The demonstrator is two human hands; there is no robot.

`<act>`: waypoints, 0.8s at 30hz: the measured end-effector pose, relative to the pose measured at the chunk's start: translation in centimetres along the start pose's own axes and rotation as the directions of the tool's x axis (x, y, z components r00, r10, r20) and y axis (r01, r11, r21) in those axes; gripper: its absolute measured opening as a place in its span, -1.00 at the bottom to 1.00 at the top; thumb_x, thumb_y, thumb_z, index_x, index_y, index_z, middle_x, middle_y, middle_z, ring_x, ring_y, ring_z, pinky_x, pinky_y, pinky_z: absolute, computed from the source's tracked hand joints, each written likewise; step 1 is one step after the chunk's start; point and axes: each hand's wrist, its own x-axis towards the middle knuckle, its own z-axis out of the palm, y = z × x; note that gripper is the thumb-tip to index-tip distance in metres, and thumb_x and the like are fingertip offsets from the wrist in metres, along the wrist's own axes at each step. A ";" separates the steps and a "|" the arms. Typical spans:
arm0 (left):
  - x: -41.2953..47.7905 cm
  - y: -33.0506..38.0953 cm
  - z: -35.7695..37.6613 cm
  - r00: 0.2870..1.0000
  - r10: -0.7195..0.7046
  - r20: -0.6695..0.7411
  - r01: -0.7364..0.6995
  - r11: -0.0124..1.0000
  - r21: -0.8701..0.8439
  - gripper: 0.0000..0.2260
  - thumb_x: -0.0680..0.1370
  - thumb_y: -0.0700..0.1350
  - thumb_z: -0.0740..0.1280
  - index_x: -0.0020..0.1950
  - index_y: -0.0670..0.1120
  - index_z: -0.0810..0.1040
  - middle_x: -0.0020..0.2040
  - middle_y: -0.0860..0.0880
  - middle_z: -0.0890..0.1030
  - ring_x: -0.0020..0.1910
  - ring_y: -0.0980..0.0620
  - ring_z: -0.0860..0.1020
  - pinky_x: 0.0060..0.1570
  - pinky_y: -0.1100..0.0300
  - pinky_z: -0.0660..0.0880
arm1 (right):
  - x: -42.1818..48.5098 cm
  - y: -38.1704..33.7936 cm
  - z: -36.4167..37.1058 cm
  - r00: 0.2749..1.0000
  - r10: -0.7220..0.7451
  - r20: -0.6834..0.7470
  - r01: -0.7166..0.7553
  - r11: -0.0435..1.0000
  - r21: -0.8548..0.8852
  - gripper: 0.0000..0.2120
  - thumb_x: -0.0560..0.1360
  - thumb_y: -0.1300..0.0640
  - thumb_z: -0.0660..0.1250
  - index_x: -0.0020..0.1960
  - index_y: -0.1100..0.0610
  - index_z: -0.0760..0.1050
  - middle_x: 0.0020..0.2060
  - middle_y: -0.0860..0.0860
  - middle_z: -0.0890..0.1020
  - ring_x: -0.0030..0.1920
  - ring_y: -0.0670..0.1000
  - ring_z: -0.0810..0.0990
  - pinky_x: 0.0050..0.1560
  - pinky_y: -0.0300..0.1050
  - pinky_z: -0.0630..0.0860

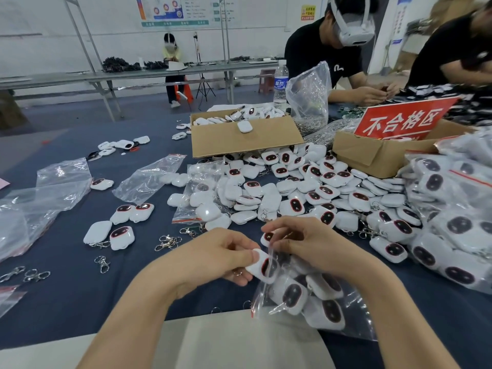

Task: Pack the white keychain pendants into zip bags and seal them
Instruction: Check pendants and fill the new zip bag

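My left hand (226, 258) pinches a white keychain pendant (262, 267) with a dark oval face at the mouth of a clear zip bag (354, 310). The bag lies near the table's front edge and holds several pendants. My right hand (306, 243) grips the bag's upper edge, with another pendant (267, 237) under its fingers. A big heap of loose pendants (292, 187) covers the blue table beyond my hands. More loose pendants (121, 237) lie to the left.
Filled zip bags (452, 227) pile up at the right. Empty bags (50, 190) lie at the left, metal clasps (167, 242) in front. Two cardboard boxes (245, 139) stand behind the heap, one with a red sign (402, 121). Other people work across the table.
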 end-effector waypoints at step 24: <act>1.1 -0.2 0.4 0.988 -0.063 -0.142 0.030 0.975 -0.219 -0.91 0.67 -0.20 0.28 0.15 -0.14 0.54 -0.01 -0.20 0.73 -0.22 0.01 0.64 -0.12 0.13 0.67 | 0.6 0.6 -0.5 0.830 -0.145 -0.538 0.159 0.987 -0.019 -0.70 0.64 0.18 0.26 0.08 -0.24 0.58 -0.05 -0.27 0.69 0.00 -0.30 0.60 -0.01 -0.46 0.46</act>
